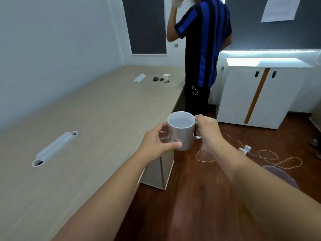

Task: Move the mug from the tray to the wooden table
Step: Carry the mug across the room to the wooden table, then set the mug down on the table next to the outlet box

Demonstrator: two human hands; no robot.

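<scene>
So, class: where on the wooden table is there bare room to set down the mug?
Bare table lies between the near cable slot and far slot. The far end is crowded: patterned cup, small dark items.

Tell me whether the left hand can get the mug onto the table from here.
Probably yes. The left hand and right hand hold the mug upright in the air, right at the table's edge. The tabletop beside it is bare; the nearest cable slot lies well to the left.

Silver mug [181, 130], upright, held beside table edge
</scene>
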